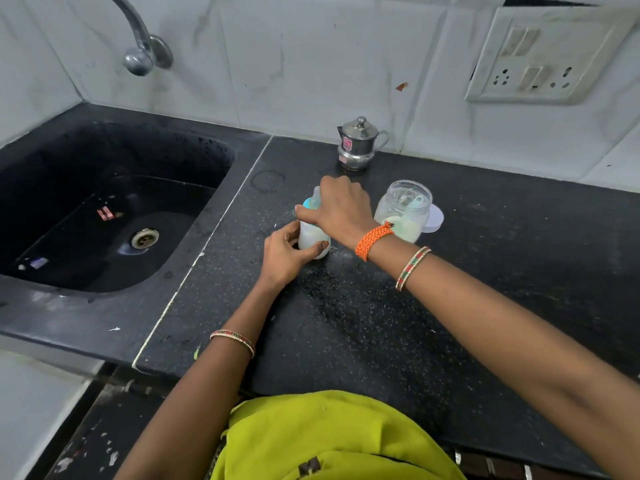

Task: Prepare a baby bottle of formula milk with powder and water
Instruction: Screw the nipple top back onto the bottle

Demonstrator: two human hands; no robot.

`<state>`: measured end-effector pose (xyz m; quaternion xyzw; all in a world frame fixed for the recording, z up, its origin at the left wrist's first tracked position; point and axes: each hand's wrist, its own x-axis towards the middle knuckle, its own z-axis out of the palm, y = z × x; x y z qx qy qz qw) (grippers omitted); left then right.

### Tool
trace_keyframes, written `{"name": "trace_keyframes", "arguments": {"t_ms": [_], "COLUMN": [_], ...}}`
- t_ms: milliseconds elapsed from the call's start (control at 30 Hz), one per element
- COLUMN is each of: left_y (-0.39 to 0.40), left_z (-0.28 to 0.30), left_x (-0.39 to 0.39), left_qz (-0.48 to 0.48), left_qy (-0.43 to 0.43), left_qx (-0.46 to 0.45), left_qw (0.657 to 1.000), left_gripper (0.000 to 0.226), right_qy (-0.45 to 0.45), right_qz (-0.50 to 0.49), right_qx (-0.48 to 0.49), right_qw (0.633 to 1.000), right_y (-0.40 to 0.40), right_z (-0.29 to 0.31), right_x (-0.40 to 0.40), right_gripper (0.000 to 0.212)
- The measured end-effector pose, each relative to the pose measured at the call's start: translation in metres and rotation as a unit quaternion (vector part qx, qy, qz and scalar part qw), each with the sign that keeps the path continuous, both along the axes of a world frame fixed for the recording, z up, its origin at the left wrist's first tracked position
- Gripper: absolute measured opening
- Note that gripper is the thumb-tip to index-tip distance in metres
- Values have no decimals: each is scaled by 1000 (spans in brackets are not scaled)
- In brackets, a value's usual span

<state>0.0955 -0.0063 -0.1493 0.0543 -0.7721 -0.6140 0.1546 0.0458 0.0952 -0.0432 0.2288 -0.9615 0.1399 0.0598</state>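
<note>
A small baby bottle [311, 237] with milky white liquid stands upright on the black counter [381, 323]. My left hand [284, 254] grips its lower body. My right hand [341, 209] wraps over the top, fingers curled around the blue collar [307, 203] and teat. Just to the right stands an open clear plastic jar [403, 211] holding pale powder and a scoop. Its white lid [434, 220] lies flat behind it.
A small steel lidded pot [358, 143] stands by the back wall. The black sink [110, 209] lies to the left, with a tap [142, 46] above it. A wall socket panel [540, 57] is at the upper right.
</note>
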Motion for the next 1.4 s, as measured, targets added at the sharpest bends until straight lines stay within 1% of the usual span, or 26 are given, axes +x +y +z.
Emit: {"name": "trace_keyframes", "arguments": {"t_ms": [67,100,167,233,300,333,400,433,500,533,567,633,700,800,867,933,967,1000,1033,1067,1100,1133,1200,1267,1333,1400], "left_y": [-3,-5,-8,-11,-12,-11,-9,-6,6,13,19,30,35,38,39,38,37,35,32,29,26,23,21,25,29,31], "left_z": [4,9,24,46,71,83,102,110,123,129,132,132,128,125,123,121,120,119,117,117,116,115,110,101,92,84], "left_x": [0,0,1,2,0,-1,-6,-9,-12,-14,-15,-17,-17,-16,-16,-15,-15,-16,-16,-16,-16,-17,-19,-22,-24,-24], "left_qz": [-27,-45,-102,-187,-250,-274,-341,-391,-512,-545,-563,-599,-607,-603,-586,-563,-545,-522,-485,-438,-390,-352,-290,-210,-132,-77], "left_qy": [-22,-33,-38,-20,-5,0,-5,-13,-26,-26,-25,-27,-29,-37,-38,-38,-37,-36,-35,-36,-36,-35,-22,-5,3,2], "left_qx": [42,73,183,288,370,409,467,491,524,530,536,539,540,566,579,588,585,560,514,456,398,351,274,214,167,114], "left_qw": [999,996,977,939,895,870,816,779,680,649,629,592,582,561,565,579,599,642,706,774,829,867,917,954,977,990], "left_gripper": [29,25,22,42,68,73,68,65,61,60,59,60,60,61,62,61,61,62,63,67,71,74,71,52,36,28], "right_qy": [-52,-111,-247,-337,-388,-406,-436,-449,-492,-517,-534,-548,-534,-478,-454,-462,-473,-477,-471,-452,-427,-401,-362,-344,-338,-334], "right_qz": [-1,10,54,96,158,192,253,280,340,373,404,446,467,458,405,357,338,316,291,266,238,211,163,126,103,82], "right_qx": [-44,-93,-218,-317,-377,-394,-412,-414,-407,-402,-402,-413,-425,-445,-475,-503,-512,-521,-528,-533,-535,-537,-543,-545,-537,-535], "right_qw": [998,989,943,881,826,802,759,741,690,657,624,575,562,603,636,637,633,633,645,664,689,711,740,754,766,772], "right_y": [7,12,26,42,54,58,57,52,39,33,28,21,21,27,30,32,33,33,34,35,35,35,34,32,30,27], "right_z": [4,10,27,47,63,70,81,86,94,96,97,99,97,94,92,89,87,85,82,79,74,70,59,50,40,28], "right_x": [-7,-12,-21,-27,-35,-37,-37,-34,-28,-25,-22,-17,-16,-14,-13,-11,-11,-11,-12,-14,-17,-20,-26,-32,-36,-38], "right_gripper": [48,49,46,36,26,26,44,58,84,89,88,72,53,34,32,34,35,35,35,33,30,26,20,19,23,23]}}
